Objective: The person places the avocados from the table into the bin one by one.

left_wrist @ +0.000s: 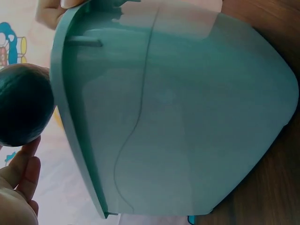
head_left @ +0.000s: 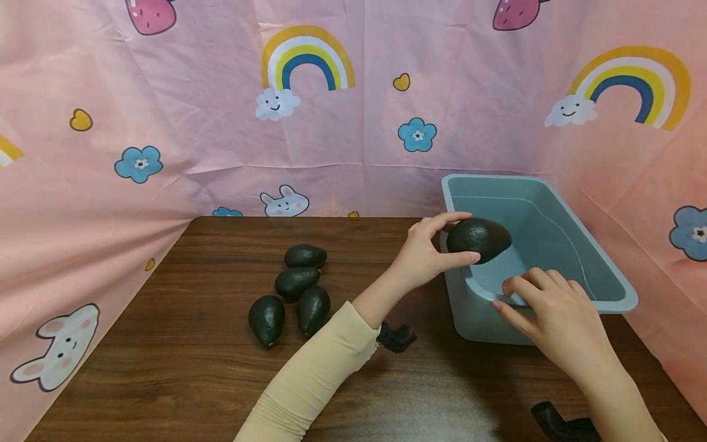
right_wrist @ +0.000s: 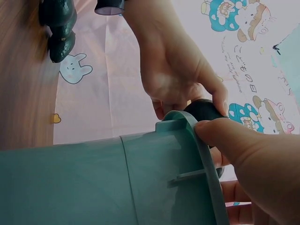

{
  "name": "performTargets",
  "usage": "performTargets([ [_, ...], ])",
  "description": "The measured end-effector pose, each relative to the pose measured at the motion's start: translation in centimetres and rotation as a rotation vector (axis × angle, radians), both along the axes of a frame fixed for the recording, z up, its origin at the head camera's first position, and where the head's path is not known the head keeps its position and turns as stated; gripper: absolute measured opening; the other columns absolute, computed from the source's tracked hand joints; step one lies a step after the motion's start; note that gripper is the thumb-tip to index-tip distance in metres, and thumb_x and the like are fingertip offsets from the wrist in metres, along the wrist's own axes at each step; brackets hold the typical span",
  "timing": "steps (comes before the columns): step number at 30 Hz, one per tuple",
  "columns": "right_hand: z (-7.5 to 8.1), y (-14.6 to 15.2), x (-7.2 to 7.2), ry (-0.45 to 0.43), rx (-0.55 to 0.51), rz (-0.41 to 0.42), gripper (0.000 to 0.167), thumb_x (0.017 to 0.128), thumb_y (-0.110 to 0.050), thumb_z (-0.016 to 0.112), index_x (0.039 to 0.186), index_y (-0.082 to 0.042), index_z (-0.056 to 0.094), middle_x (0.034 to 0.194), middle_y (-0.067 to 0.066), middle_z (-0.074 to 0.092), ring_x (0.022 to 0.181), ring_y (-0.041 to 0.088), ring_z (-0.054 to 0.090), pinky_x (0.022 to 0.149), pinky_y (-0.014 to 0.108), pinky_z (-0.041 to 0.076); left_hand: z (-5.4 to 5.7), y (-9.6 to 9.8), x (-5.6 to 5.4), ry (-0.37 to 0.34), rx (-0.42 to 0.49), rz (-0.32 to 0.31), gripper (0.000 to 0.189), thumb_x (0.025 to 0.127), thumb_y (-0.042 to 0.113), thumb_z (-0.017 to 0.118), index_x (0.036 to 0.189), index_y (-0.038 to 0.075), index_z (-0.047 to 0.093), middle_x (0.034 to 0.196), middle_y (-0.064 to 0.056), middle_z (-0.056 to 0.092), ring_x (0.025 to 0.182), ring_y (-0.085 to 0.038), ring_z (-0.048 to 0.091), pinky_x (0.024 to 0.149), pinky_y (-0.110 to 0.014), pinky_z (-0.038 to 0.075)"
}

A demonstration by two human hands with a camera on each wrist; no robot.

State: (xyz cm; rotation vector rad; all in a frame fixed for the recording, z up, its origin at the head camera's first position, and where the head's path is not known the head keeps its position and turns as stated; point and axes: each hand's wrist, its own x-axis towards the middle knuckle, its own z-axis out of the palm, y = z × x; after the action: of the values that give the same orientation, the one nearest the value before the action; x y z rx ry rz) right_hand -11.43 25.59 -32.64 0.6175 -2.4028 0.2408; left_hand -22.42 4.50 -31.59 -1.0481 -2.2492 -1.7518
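Note:
My left hand (head_left: 425, 255) holds a dark green avocado (head_left: 480, 239) between thumb and fingers. The avocado is above the near left part of a blue-grey plastic bin (head_left: 486, 325), level with or over its rim. My right hand (head_left: 558, 319) grips the bin's near rim, thumb outside and fingers over the inner side, as the right wrist view shows. In the left wrist view the held avocado (left_wrist: 23, 105) appears beside the rim, above the fingers. Several more avocados (head_left: 295, 282) lie together on the table left of my forearm. Part of the bin's floor is hidden.
A brown wooden table (head_left: 182, 368) carries everything. The bin stands at its right side, close to a pink patterned cloth (head_left: 221, 92) hung at the back and sides. Black camera mounts (head_left: 397, 337) stick out at my wrists.

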Motion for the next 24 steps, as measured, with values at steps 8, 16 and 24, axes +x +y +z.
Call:
performTargets([
  [8,0.0,-0.1,0.0,-0.005,-0.002,-0.008,0.061,0.091,-0.071,0.024,0.086,-0.022,0.061,0.078,-0.005,0.051,0.069,0.019,0.048,0.057,0.037,0.033,-0.3,0.9,0.2,0.021,-0.076,0.009,0.059,0.079,0.031,0.080,0.133,0.022,0.058,0.118,0.015,0.055,0.108,-0.004,0.041,0.097,-0.041,0.030],
  [16,0.0,-0.2,0.0,-0.002,-0.002,-0.010,0.062,0.091,-0.071,0.024,0.086,-0.022,0.061,0.077,-0.006,0.050,0.069,0.019,0.048,0.057,0.037,0.033,-0.6,1.5,0.0,0.090,-0.125,0.014,0.060,0.078,0.034,0.080,0.133,0.022,0.058,0.115,0.012,0.056,0.106,-0.005,0.041,0.103,-0.039,0.019],
  [24,0.0,-0.2,-0.1,0.002,0.001,-0.011,0.063,0.091,-0.071,0.024,0.086,-0.021,0.061,0.077,-0.005,0.050,0.069,0.019,0.047,0.056,0.037,0.033,-0.9,2.1,0.0,0.092,-0.157,0.018,0.060,0.077,0.035,0.081,0.132,0.022,0.059,0.115,0.010,0.055,0.107,-0.007,0.040,0.103,-0.040,0.018],
])
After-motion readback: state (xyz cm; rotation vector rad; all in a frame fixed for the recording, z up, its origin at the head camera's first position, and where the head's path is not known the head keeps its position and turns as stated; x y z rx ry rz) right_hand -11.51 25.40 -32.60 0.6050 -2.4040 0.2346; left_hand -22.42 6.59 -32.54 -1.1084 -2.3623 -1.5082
